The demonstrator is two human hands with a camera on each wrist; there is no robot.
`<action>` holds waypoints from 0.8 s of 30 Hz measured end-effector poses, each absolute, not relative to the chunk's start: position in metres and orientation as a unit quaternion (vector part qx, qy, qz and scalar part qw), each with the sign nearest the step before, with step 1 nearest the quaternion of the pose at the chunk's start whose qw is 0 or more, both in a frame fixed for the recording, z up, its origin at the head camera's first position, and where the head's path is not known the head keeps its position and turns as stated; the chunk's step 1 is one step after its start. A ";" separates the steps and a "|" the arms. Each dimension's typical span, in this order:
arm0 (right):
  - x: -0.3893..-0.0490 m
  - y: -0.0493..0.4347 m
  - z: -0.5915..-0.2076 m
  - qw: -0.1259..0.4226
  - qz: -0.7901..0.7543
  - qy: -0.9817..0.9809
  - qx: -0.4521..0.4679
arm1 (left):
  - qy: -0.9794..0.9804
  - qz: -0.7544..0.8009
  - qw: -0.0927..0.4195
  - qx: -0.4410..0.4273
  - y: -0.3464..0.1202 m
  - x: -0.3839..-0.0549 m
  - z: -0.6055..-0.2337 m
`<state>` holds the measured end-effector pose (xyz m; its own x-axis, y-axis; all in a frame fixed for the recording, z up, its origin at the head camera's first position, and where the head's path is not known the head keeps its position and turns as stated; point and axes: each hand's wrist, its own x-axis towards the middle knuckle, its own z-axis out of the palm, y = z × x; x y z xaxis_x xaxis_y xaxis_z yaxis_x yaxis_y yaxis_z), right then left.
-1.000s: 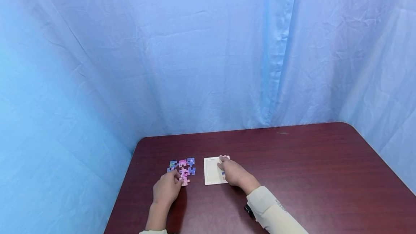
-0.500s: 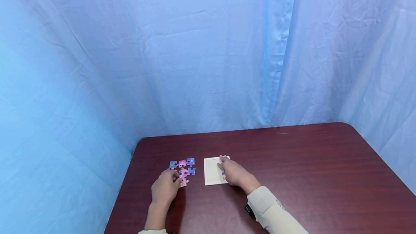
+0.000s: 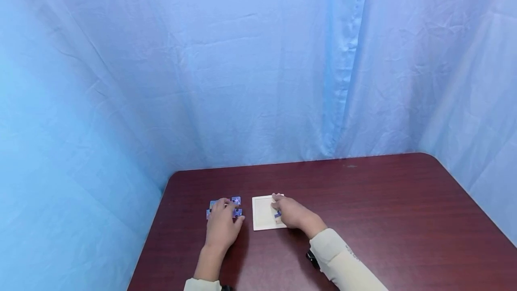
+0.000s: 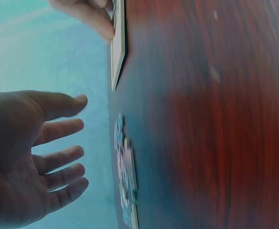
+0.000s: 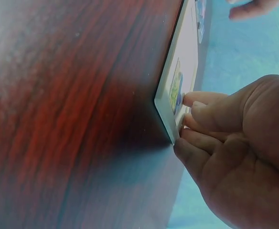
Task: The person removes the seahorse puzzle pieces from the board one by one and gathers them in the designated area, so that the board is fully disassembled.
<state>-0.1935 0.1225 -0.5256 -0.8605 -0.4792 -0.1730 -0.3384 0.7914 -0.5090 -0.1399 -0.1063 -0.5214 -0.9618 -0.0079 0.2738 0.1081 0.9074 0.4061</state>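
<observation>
My left hand [image 3: 222,228] hovers over a cluster of puzzle pieces [image 3: 236,200] with blue, purple and pink print. In the left wrist view its fingers are spread and hold nothing, apart from the pieces [image 4: 125,176] on the table. My right hand [image 3: 294,213] grips the right side of a pale square puzzle tray [image 3: 262,227]. In the right wrist view, fingers [image 5: 192,155] lie on the tray's rim and over its inside. A printed puzzle piece [image 5: 176,85] lies in the tray beside them, partly hidden by the hand.
The tray and loose pieces lie on a dark red-brown wooden table [image 3: 363,201] with a rounded far corner. Light blue curtains [image 3: 258,66] hang behind it and at both sides. Black bands show by the cuffs of the pale sleeves [image 3: 343,259].
My left hand has risen from the near pieces and moved forward and right over the cluster, its fingers spreading and covering much of it. The right hand stays at the tray.
</observation>
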 end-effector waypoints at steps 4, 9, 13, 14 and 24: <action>-0.194 0.125 -0.525 0.141 -0.232 0.938 -0.215 | -0.966 -0.225 0.114 -0.058 -0.091 -0.143 -0.523; -0.196 0.127 -0.524 0.121 -0.242 0.939 -0.212 | -0.964 -0.230 0.089 -0.096 -0.075 -0.146 -0.526; -0.197 0.129 -0.526 0.105 -0.246 0.940 -0.211 | -0.962 -0.229 0.076 -0.124 -0.064 -0.150 -0.528; -0.197 0.129 -0.526 0.102 -0.249 0.940 -0.209 | -0.962 -0.227 0.072 -0.130 -0.061 -0.151 -0.528; -0.194 0.135 -0.531 0.094 -0.242 0.952 -0.165 | -0.961 -0.211 0.042 -0.171 -0.038 -0.162 -0.530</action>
<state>-0.1938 0.1352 -0.5311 -0.9280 -0.3589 -0.0996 -0.2679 0.8290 -0.4909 -0.1622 -0.0382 -0.5301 -0.9378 0.3114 0.1533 0.3469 0.8525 0.3910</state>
